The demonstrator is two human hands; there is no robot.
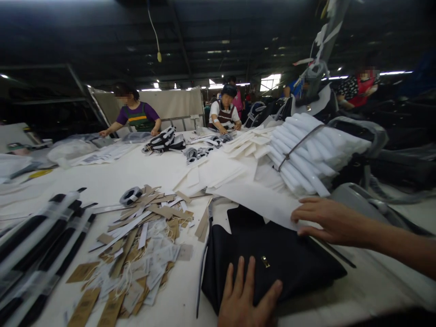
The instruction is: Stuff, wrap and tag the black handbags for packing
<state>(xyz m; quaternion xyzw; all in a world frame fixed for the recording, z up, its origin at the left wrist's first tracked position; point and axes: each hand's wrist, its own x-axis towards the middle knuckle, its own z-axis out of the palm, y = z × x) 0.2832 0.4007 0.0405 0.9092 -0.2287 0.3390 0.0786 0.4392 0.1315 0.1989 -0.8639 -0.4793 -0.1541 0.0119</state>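
A black bag (272, 245) with a small gold-coloured metal clasp (265, 261) lies on the white table in front of me. My left hand (245, 295) rests on the bag's near side, fingers spread, holding nothing. Over the bag's far edge, my right hand (327, 220) grips the right end of a long white sheet (255, 200) between thumb and fingers. The sheet stretches leftward from there, partly across the back of the bag. Part of the bag's near edge is hidden under my left hand.
Brown and white tags (136, 250) lie heaped left of the bag. Wrapped black strips (47, 245) sit at far left. Tied white rolls (299, 150) stand behind the bag, beside loose white sheets (218, 170). Across the table, one person (136, 113) and another person (225, 111) work.
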